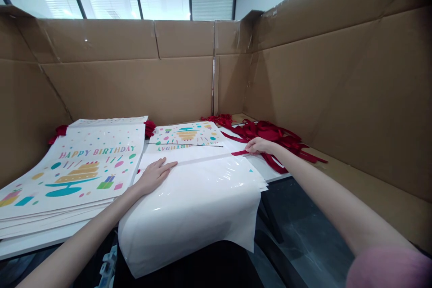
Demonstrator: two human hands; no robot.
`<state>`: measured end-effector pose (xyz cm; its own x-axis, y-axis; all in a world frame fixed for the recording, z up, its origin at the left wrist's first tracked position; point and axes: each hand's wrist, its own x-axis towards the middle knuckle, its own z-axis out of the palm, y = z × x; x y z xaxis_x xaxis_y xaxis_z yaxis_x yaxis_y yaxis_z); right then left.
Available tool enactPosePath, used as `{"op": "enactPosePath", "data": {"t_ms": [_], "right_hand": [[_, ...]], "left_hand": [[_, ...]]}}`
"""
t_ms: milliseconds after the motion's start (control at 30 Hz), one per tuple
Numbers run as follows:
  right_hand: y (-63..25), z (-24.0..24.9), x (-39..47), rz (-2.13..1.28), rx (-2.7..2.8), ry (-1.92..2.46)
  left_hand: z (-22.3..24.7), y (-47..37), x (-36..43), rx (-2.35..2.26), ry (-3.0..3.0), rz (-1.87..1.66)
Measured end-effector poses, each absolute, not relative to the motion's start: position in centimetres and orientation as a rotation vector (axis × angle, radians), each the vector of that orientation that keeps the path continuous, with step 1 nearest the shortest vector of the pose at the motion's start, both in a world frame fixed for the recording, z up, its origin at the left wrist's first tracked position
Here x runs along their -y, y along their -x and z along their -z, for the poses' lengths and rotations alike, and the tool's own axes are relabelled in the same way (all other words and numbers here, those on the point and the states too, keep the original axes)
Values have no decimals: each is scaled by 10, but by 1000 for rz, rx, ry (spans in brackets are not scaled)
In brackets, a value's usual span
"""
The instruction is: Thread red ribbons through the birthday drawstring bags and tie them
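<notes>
A glossy white sheet [202,198] lies in front of me, its near part drooping over the table edge. At its far end, a printed part [186,134] shows a cake and upside-down lettering. A thin dark rod or cord [185,145] crosses it. My left hand [157,175] rests on the left of the white sheet, fingers stretched out and holding nothing. At the right edge, my right hand [258,145] pinches the end of a red ribbon [239,153]. Beyond that hand lies a loose heap of red ribbons [270,132].
A stack of "Happy Birthday" printed sheets [81,162] lies at left, with red ribbon bunches [60,132] at its sides. Tall cardboard walls [128,85] enclose the table at the back and both sides. A smaller red tangle [219,119] lies at the back.
</notes>
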<state>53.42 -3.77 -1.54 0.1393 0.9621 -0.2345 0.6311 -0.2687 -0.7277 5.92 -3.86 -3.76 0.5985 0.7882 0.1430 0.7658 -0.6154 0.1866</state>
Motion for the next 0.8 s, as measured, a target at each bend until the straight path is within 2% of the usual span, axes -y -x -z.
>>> {"op": "enactPosePath", "data": {"t_ms": [367, 800], "right_hand": [[-534, 15, 36, -937, 1560, 1985], [-526, 12, 34, -745, 1653, 2085]], "left_hand": [[36, -60, 40, -1328, -2717, -309], [38, -60, 40, -1334, -2747, -308]]}}
